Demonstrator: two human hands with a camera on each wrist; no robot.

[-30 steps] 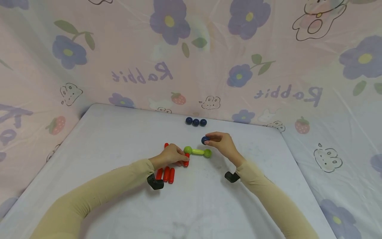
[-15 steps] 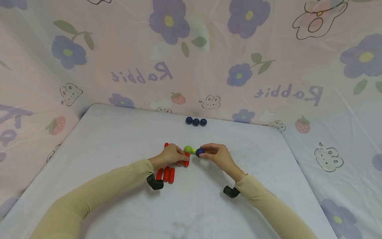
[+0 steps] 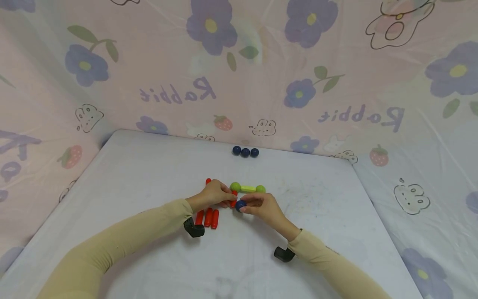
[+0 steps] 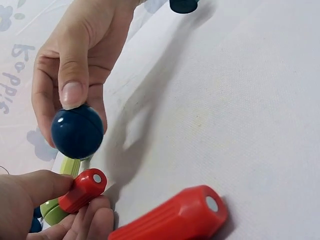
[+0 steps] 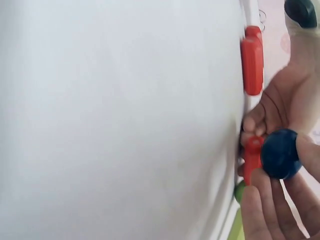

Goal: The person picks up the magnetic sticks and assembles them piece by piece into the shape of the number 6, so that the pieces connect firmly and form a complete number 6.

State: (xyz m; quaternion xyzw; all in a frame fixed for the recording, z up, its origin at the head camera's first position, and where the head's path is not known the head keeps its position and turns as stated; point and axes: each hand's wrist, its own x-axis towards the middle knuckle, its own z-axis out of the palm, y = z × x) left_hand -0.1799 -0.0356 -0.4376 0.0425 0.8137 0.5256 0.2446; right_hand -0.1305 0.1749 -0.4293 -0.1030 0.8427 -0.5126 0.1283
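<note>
As steadiness seems needed, red rod [image 4: 82, 192] is pinched by left grip [image 3: 214, 194], blue ball [image 4: 77, 133] near it by right grip [image 3: 265, 207].

- Between the left hand [image 3: 215, 194] and the right hand [image 3: 267, 207], the held red rod [image 4: 82, 191] and blue ball [image 4: 77, 134] fill the way
- The green-and-yellow piece [image 3: 248, 189] stands just beyond the right hand
- Three red rods [image 3: 208, 218] obstruct the left hand's near side
- A free strip of table [image 3: 310, 182] crosses between that piece and the three dark balls [image 3: 245, 153]
</note>
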